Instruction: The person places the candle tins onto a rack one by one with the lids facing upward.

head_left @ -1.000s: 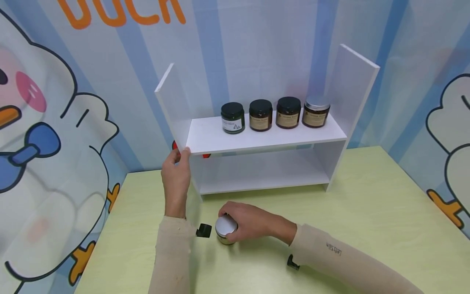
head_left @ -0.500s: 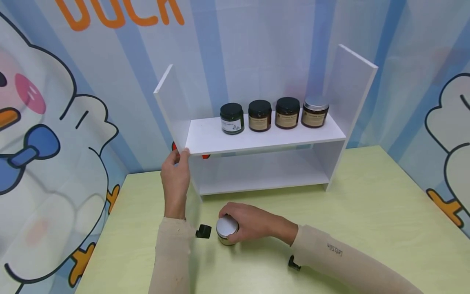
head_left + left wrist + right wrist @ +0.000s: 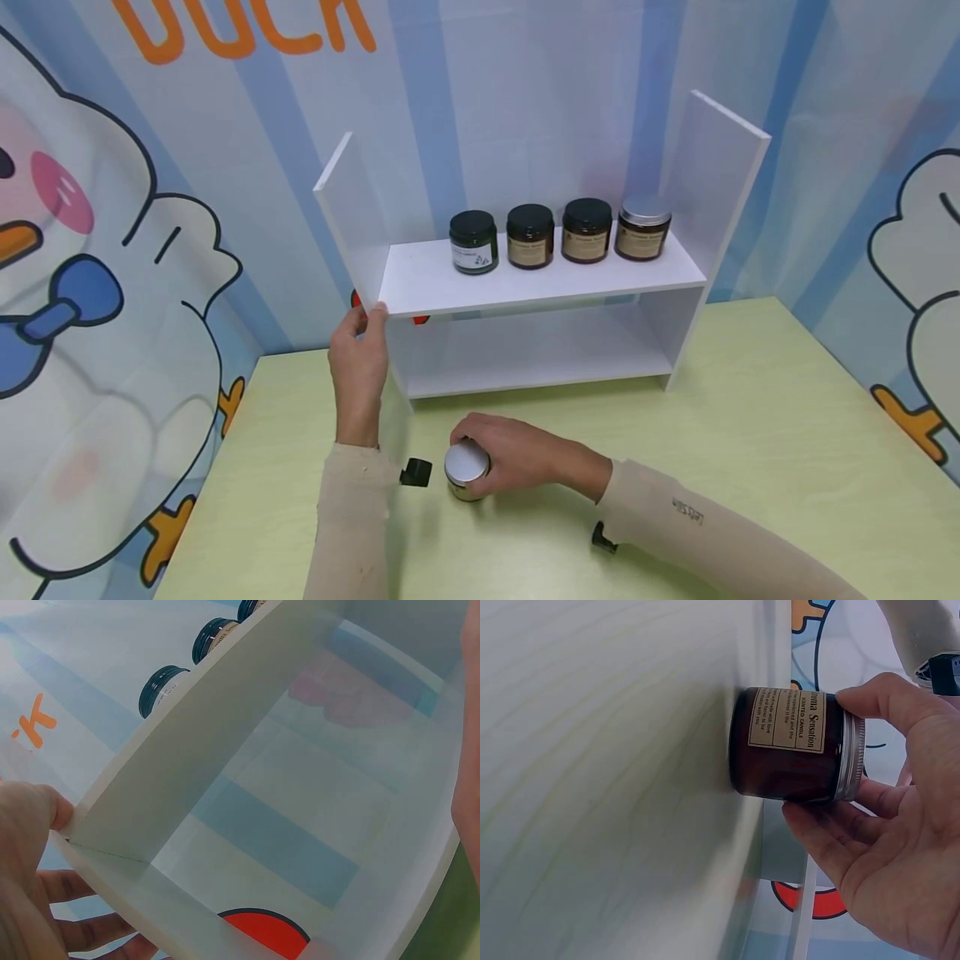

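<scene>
My right hand [image 3: 512, 452] grips an amber scented candle jar [image 3: 466, 471] with a silver lid, upright at the table in front of the shelf. In the right wrist view, thumb and fingers wrap the lid and upper side of that candle [image 3: 787, 742], and its tan label shows. My left hand [image 3: 358, 367] holds the white shelf [image 3: 540, 287] at its left side panel, level with the upper board. The left wrist view has the thumb of the left hand [image 3: 30, 862] at the front edge and the other fingers round the panel's outer side.
Along the upper board stand several more candle jars: a dark green one [image 3: 474, 243], two amber ones with black lids [image 3: 531, 237], and a silver-lidded one [image 3: 643, 229] by the right panel. The pale yellow table [image 3: 750, 467] meets a printed duck backdrop [image 3: 525, 100].
The right hand and the candle in it have shifted very slightly to the right. The left hand keeps its hold on the shelf, and the jars on the upper board stay put.
</scene>
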